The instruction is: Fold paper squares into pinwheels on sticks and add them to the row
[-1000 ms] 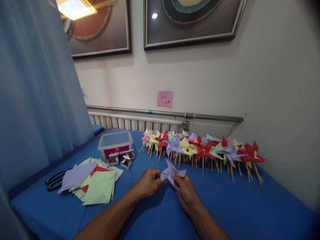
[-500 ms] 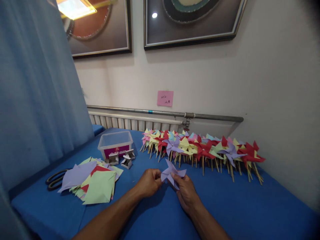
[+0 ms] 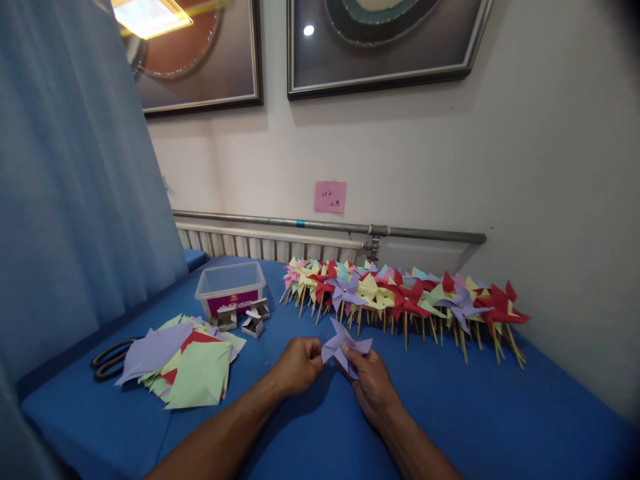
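Head view: I have both hands on a purple paper pinwheel (image 3: pixel 345 346) just above the blue table (image 3: pixel 480 413).

My left hand (image 3: pixel 298 365) pinches the pinwheel's left edge with curled fingers, and my right hand (image 3: pixel 371 385) grips its lower right side from beneath, thumb on the paper; the pinwheel's centre is partly covered by my fingers, so I cannot tell whether a pin sits there. Beyond my hands lies a row of finished pinwheels (image 3: pixel 405 297) on sticks, overlapping so I cannot count them. Left of my left hand is a pile of paper squares (image 3: pixel 185 360), with scissors (image 3: pixel 111 359) half hidden under its far-left edge. Past that pile stand a clear plastic box (image 3: pixel 231 288) and small grey boxes (image 3: pixel 243 319), their contents unreadable.
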Demonstrator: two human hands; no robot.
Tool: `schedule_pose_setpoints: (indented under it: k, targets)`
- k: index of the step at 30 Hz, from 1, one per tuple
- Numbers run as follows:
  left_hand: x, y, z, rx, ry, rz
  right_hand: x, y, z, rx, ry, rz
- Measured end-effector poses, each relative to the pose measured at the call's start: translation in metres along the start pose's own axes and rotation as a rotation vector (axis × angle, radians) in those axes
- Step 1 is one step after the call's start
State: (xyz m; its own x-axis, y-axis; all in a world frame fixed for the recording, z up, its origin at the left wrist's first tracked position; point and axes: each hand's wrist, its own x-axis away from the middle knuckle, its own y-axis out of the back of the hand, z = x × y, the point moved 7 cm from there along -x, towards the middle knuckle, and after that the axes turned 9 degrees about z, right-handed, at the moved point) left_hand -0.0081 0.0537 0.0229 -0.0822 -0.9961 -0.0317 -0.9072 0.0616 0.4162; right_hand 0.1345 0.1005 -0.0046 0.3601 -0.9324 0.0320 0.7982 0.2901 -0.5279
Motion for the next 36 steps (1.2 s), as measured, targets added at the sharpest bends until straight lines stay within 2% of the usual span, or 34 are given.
schedule_pose_setpoints:
  k: [7, 19, 36]
  targets:
    - [0.0035, 0.0024, -0.0081, -0.09, -0.021, -0.059, 0.001, -0.0005, 0.0003, -0.01, 0.0, -0.006]
    - [0.0018, 0.0016, -0.0041, -0.058, -0.03, -0.025, 0.0012, -0.0006, -0.0006, 0.006, -0.01, 0.01]
    - [0.004, -0.0056, -0.0097, -0.08, -0.048, -0.029, -0.0026, 0.0047, -0.001, 0.014, 0.035, -0.044]
